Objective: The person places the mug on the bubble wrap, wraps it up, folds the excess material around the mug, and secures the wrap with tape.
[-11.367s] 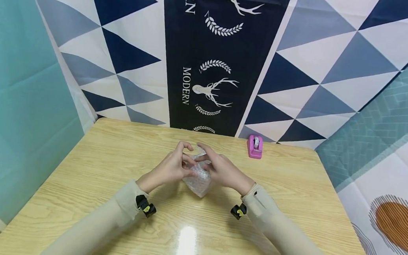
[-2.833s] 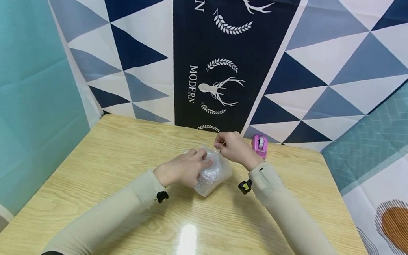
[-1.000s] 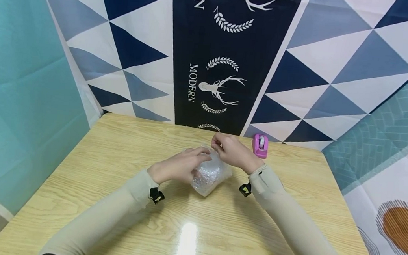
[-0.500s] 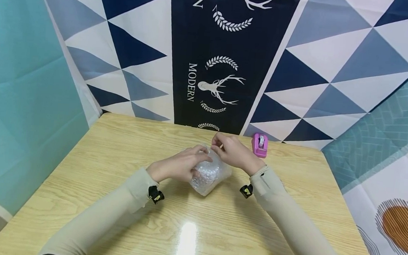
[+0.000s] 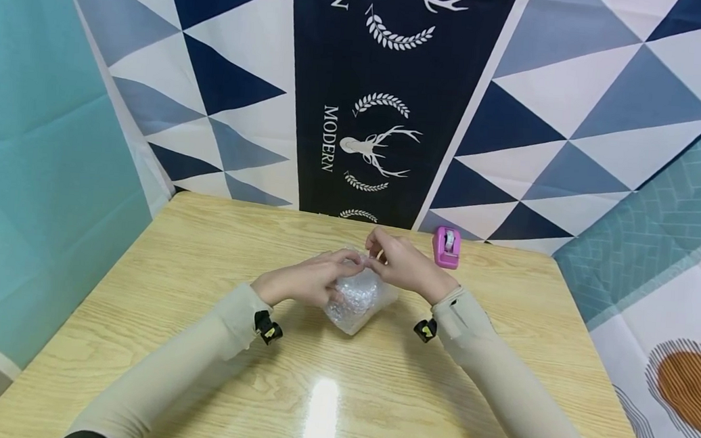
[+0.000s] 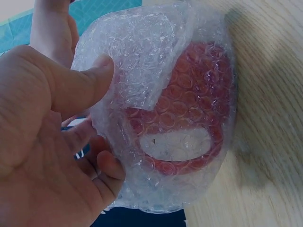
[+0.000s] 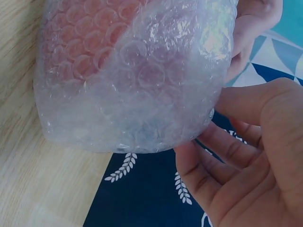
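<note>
Bubble wrap (image 5: 353, 307) encloses a red object (image 6: 189, 104) with a pale oval patch, seen through the bubbles in the left wrist view. My left hand (image 5: 306, 280) holds the bundle from its left side, thumb on the front face and fingers curled behind. In the left wrist view a loose diagonal flap of wrap lies over the red surface. At the bundle's far right corner, my right hand (image 5: 405, 262) pinches the wrap's edge (image 7: 206, 118) between thumb and fingers. Both hands' fingertips are close together at the top of the bundle.
A pink tape dispenser (image 5: 447, 247) with a roll in it stands at the table's back edge, right of the right hand. The wooden table (image 5: 223, 380) meets a patterned cloth backdrop (image 5: 358, 111) behind. Teal cloth (image 5: 55, 158) hangs at the left.
Since the earliest frame the bundle has turned and moved slightly right, and the right hand has moved to its far corner. Over the last second, the hands' fingertips have come a little closer together.
</note>
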`<action>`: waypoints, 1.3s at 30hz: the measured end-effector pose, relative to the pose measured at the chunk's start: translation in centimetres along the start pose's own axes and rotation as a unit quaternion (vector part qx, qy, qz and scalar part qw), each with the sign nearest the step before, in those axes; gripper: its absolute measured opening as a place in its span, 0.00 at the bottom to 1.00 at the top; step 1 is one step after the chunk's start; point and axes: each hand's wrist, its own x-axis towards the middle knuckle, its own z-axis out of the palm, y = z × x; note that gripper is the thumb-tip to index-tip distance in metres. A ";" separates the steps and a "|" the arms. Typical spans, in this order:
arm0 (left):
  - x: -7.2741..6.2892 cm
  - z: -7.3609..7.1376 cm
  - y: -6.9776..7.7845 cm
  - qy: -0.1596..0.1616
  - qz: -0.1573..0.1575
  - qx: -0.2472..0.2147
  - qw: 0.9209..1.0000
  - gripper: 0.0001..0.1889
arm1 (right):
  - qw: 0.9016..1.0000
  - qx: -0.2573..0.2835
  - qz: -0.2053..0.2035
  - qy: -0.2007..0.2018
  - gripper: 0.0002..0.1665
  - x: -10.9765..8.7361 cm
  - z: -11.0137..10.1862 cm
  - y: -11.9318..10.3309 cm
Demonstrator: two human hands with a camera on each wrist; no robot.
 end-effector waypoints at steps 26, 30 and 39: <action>-0.1 -0.1 -0.1 -0.006 -0.009 -0.021 1.000 0.35 | 0.999 -0.026 -0.039 0.005 0.17 0.1 0.7 -0.5; 0.1 -0.1 0.2 -0.004 -0.031 -0.026 0.999 0.34 | 0.999 -0.035 -0.029 0.012 0.31 0.0 0.9 -0.8; 0.2 0.0 1.0 0.001 -0.066 -0.028 0.997 0.36 | 0.998 -0.049 0.025 0.013 0.18 0.4 1.2 -1.1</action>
